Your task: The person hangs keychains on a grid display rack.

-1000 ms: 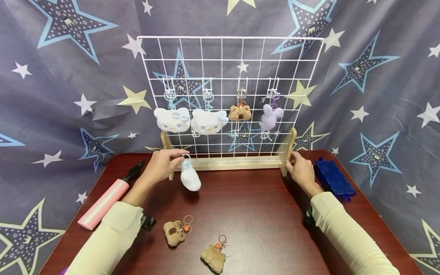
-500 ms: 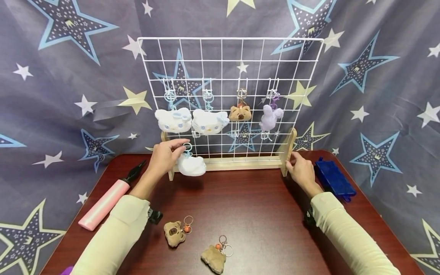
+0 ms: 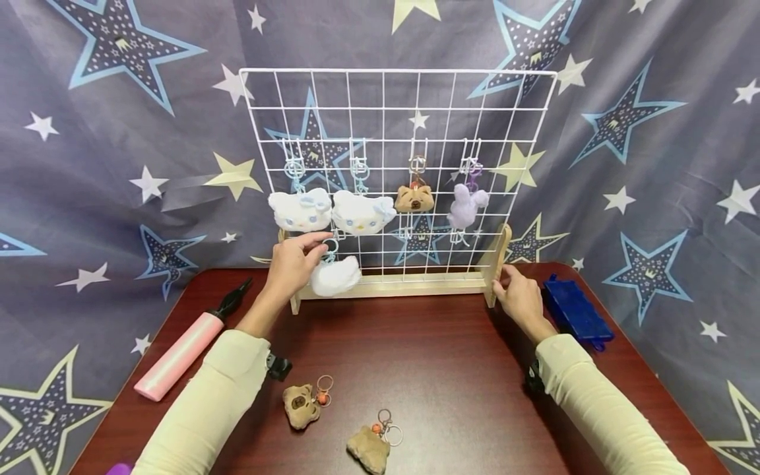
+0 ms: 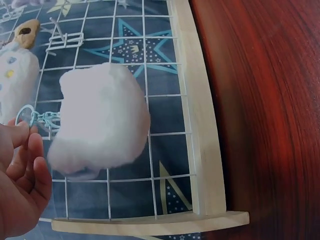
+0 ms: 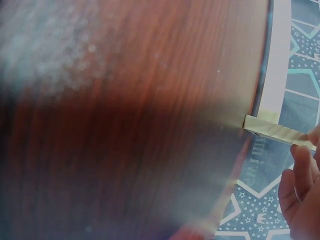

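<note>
My left hand (image 3: 295, 260) pinches the light-blue ring (image 4: 25, 114) of a white plush keychain (image 3: 335, 276). The plush dangles in front of the lower left of a white wire grid rack (image 3: 383, 107), its plain furry side facing the left wrist view (image 4: 102, 115). Just above it, two white cat-face plush keychains (image 3: 301, 210) hang from hooks, with a brown bear keychain (image 3: 415, 198) and a lilac plush keychain (image 3: 467, 206) farther right. My right hand (image 3: 519, 300) grips the wooden end leg (image 3: 501, 254) on the rack's right side, between thumb and fingers.
Two brown bear keychains (image 3: 301, 406) lie on the dark red table (image 3: 439, 369) nearer the front. A pink hand pump (image 3: 181, 356) lies at the left edge, and a blue plastic case (image 3: 576, 311) at the right. Below the hung plushes, a lower hook (image 3: 406, 227) sticks out of the grid.
My left hand has lifted the white plush keychain up and slightly rightward, toward the grid's lower left. The plush has swung and turned on its ring. My right hand stays on the leg.
</note>
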Tool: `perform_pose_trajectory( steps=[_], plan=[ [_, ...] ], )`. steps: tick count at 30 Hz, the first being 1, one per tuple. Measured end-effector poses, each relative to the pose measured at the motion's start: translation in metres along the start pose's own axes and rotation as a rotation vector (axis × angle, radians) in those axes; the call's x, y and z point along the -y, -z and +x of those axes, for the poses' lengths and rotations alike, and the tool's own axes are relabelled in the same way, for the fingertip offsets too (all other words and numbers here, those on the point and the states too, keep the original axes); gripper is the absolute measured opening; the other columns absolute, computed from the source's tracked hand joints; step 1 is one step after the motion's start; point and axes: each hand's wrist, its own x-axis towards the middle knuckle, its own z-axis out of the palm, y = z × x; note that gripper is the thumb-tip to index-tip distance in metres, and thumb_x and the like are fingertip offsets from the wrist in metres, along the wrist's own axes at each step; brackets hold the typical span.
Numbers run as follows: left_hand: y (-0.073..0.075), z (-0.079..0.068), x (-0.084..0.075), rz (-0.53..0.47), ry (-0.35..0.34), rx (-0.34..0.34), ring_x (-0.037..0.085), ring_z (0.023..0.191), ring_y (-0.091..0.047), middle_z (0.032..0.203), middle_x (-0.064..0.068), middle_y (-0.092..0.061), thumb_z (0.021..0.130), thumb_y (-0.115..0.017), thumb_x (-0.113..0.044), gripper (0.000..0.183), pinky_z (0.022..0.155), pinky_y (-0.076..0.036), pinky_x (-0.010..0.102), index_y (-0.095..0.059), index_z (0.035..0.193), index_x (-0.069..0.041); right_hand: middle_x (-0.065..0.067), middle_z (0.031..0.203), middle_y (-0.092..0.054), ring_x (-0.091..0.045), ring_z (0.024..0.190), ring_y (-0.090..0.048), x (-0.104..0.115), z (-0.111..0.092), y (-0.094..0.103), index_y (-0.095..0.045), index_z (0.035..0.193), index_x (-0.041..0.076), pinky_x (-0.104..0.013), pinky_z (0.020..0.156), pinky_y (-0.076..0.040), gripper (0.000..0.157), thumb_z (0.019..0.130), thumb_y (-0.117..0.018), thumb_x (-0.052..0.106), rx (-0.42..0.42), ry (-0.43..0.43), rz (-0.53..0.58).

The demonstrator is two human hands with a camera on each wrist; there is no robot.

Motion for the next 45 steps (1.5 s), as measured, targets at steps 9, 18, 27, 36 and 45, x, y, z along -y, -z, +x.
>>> perform_pose_trajectory(
  steps=[9, 18, 27, 36, 45],
  plan=[
    [-0.003, 0.004, -0.003, -0.004, 0.039, 0.009, 0.018, 0.070, -0.065, 0.090, 0.004, -0.079, 0.095, -0.070, -0.019, 0.026, 0.061, -0.045, 0.030, -0.077, 0.120, -0.021, -0.010, 0.093, -0.080, -0.041, 0.086, -0.074, 0.000, 0.000, 0.000, -0.066, 0.123, 0.012, -0.057, 0.074, -0.053, 0.034, 0.091, -0.069, 0.022, 0.000, -0.003, 0.002],
    [-0.004, 0.004, -0.001, 0.001, 0.063, 0.030, 0.018, 0.077, -0.068, 0.096, 0.004, -0.080, 0.094, -0.071, -0.017, 0.029, 0.064, -0.045, 0.029, -0.077, 0.122, -0.021, -0.010, 0.095, -0.080, -0.042, 0.090, -0.074, 0.001, 0.000, 0.001, -0.066, 0.123, 0.012, -0.058, 0.075, -0.053, 0.034, 0.091, -0.068, 0.023, -0.003, -0.011, 0.005],
    [0.003, -0.003, 0.004, -0.002, 0.081, 0.034, 0.023, 0.089, -0.074, 0.104, 0.006, -0.079, 0.093, -0.072, -0.017, 0.030, 0.070, -0.049, 0.033, -0.076, 0.123, -0.019, -0.011, 0.095, -0.080, -0.042, 0.088, -0.074, 0.000, 0.000, 0.001, -0.066, 0.124, 0.012, -0.058, 0.075, -0.053, 0.035, 0.091, -0.068, 0.024, -0.004, -0.004, 0.002],
    [0.010, -0.015, 0.009, 0.028, 0.037, 0.060, 0.027, 0.088, -0.076, 0.104, 0.008, -0.079, 0.092, -0.074, -0.016, 0.030, 0.069, -0.052, 0.036, -0.076, 0.122, -0.018, -0.012, 0.095, -0.079, -0.043, 0.090, -0.074, 0.001, 0.001, 0.003, -0.065, 0.126, 0.011, -0.058, 0.076, -0.053, 0.037, 0.090, -0.069, 0.022, -0.005, -0.009, 0.000],
    [0.013, -0.033, 0.014, 0.021, 0.014, 0.131, 0.028, 0.092, -0.077, 0.102, 0.010, -0.080, 0.090, -0.077, -0.014, 0.030, 0.075, -0.057, 0.044, -0.077, 0.120, -0.014, -0.012, 0.094, -0.079, -0.043, 0.088, -0.074, 0.001, 0.001, 0.001, -0.065, 0.125, 0.010, -0.058, 0.076, -0.054, 0.037, 0.091, -0.070, 0.021, -0.004, 0.005, -0.004]
  ],
)
